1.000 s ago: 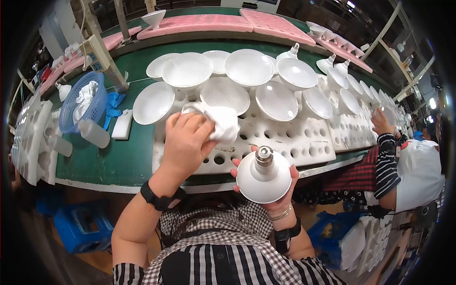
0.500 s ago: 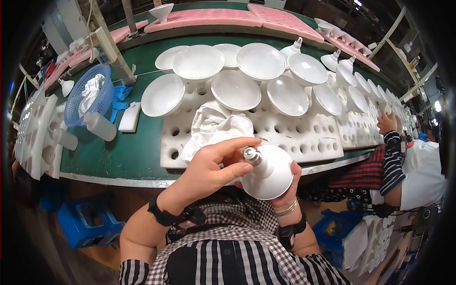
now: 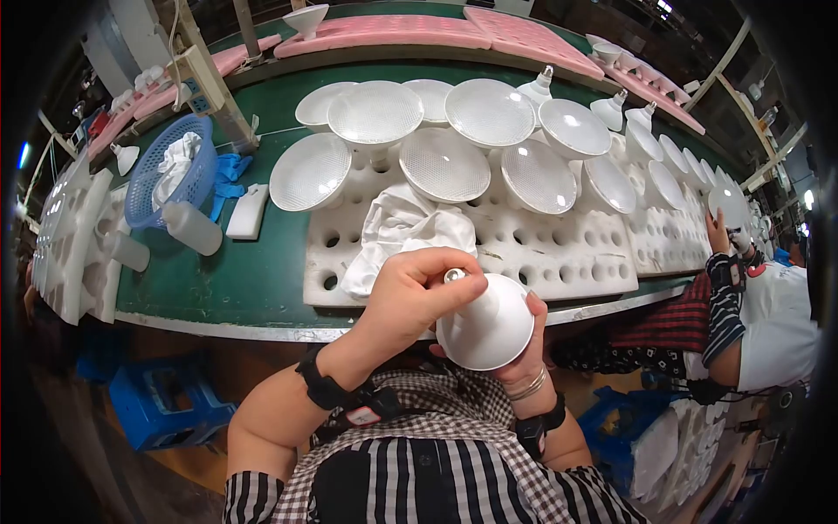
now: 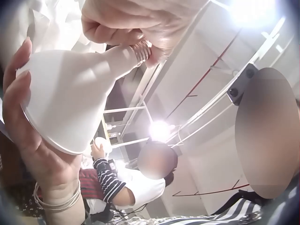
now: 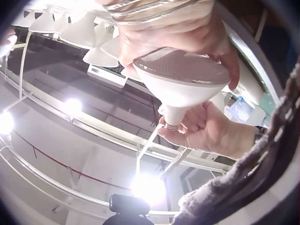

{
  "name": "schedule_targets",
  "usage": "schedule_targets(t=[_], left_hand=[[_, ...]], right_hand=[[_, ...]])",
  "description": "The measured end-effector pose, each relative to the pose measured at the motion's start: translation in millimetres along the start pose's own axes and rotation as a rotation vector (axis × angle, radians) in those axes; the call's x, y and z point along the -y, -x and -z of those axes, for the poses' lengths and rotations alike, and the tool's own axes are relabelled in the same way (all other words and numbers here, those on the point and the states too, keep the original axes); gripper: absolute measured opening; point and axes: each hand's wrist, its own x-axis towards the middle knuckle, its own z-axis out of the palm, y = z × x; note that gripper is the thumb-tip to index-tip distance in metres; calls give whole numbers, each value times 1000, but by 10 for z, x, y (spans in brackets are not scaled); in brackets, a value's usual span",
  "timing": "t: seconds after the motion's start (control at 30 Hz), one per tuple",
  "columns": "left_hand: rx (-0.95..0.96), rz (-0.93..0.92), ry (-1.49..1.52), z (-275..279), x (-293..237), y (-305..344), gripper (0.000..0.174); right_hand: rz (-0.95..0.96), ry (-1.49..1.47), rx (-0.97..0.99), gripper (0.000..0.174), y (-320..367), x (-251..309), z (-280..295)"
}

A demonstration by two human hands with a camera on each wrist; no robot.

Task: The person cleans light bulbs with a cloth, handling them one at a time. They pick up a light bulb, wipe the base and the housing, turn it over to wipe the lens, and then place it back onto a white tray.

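A white cone-shaped floodlight bulb point(image 3: 489, 327) hangs in front of the checked apron, its metal screw base tilted up and to the left. From beneath and around the wide rim my right hand point(image 3: 526, 365) holds it, bracelets at the wrist. Thumb and fingers of my left hand point(image 3: 415, 293) pinch the screw base, partly covering it. In the left wrist view the ridged screw base point(image 4: 140, 52) shows beside the left fingers. The right wrist view shows the bulb's textured lens point(image 5: 183, 65) facing my right palm. A crumpled white cloth point(image 3: 410, 229) lies beyond the left hand.
Several bulbs point(image 3: 445, 164) stand lens-up in a white foam tray point(image 3: 567, 262). A blue basket point(image 3: 196, 157) with cloth, a white bottle point(image 3: 192, 229) and a white block point(image 3: 249, 212) sit on the left of the green table point(image 3: 218, 293). Another person point(image 3: 768, 323) works at right.
My left hand has let go of the white cloth, leaving it on the foam tray, and moved right and down to the bulb. Its fingers have closed on the screw base.
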Motion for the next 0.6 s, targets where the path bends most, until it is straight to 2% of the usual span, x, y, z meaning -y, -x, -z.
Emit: schedule_targets(t=[0.13, 0.2, 0.3, 0.43, 0.53, 0.6], left_hand=[[-29, -18, 55, -28, -11, -8, 24], [-8, 36, 116, 31, 44, -32, 30], [6, -3, 83, 59, 110, -48, 35], [61, -9, 52, 51, -40, 22, 36], [116, -40, 123, 37, -124, 69, 29], [113, 4, 1, 34, -192, 106, 30]], right_hand=[[-24, -22, 15, 92, 11, 4, -1], [-21, -12, 4, 92, 19, 0, -10], [-15, -14, 7, 92, 22, 10, -22], [-5, -82, 54, 91, 21, 24, -15], [41, -2, 16, 91, 32, 53, -51], [45, 4, 24, 91, 37, 76, -98]])
